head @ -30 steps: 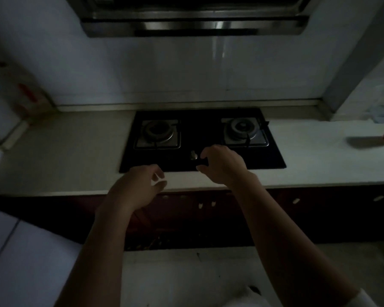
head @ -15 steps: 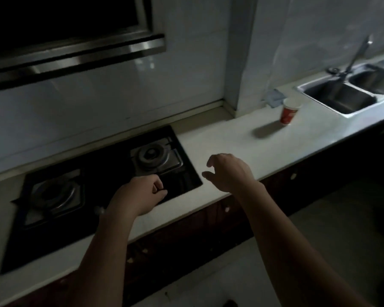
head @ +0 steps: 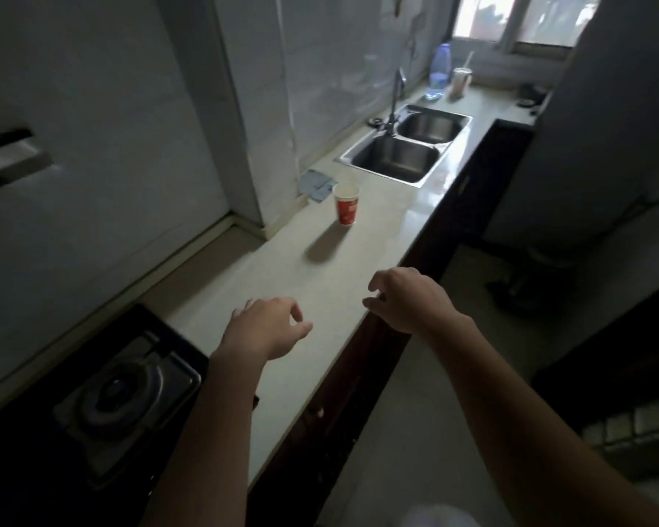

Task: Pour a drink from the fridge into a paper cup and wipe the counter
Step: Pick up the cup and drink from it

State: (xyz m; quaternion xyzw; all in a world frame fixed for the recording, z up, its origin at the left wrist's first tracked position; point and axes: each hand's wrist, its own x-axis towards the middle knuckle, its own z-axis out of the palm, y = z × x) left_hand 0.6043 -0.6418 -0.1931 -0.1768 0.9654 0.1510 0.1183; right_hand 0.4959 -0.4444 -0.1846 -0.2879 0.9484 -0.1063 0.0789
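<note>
A red and white paper cup (head: 346, 203) stands upright on the pale counter (head: 301, 290), beyond both hands. A folded blue cloth (head: 317, 184) lies against the wall just behind the cup. My left hand (head: 268, 328) hovers over the counter with loosely curled fingers and holds nothing. My right hand (head: 408, 298) hangs over the counter's front edge, fingers relaxed, also empty. The tall white fridge (head: 602, 119) stands at the right, its door closed.
A gas hob (head: 103, 397) sits at the lower left. A double steel sink (head: 404, 150) with a tap (head: 395, 97) lies past the cup. A blue bottle (head: 439, 72) and a cup with a straw (head: 460, 81) stand under the window. Dark cabinet fronts (head: 343, 405) run below the counter.
My view has swung right from the hob along the counter; the sink, window and fridge have come into sight. Both hands stay empty and moved along with the turn.
</note>
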